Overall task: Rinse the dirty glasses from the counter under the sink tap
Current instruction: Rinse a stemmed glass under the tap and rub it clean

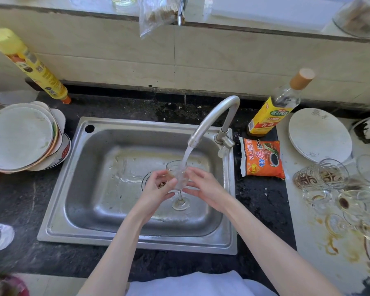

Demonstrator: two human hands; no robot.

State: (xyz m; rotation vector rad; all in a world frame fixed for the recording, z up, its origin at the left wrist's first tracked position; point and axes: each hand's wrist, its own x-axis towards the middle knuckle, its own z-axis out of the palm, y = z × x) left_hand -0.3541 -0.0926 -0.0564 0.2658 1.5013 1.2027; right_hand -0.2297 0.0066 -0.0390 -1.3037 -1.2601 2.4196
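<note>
Holding the stemmed glass (178, 182) between both hands, you had it over the middle of the sink (124, 210), just above the drain. Your left hand (156, 190) curled round the bowl from the left, thumb across the front; your right hand (203, 186) met it from the right, fingers only loosely bent and touching the bowl's side, so the left looked to carry most of the grip. Both hands were equally near, one on each side.

What mattered was the glass's long axis: it stood nearly upright, foot towards you and low, mouth tipped slightly away and up, right under the tap (214, 118) spout. The stream (185, 157) fell straight into the open mouth, so I judged the rinse to be under way, not finished.

Room was good below and to the left, where the basin lay open. To the right, the tap's base and sink rim stood close beyond your right hand.

Farther right on the worktop (303, 231), the remaining dirty glasses (333, 189) lay crowded together, some on their sides, well apart from the sink. Reaching them would probably fall to your right hand.
</note>
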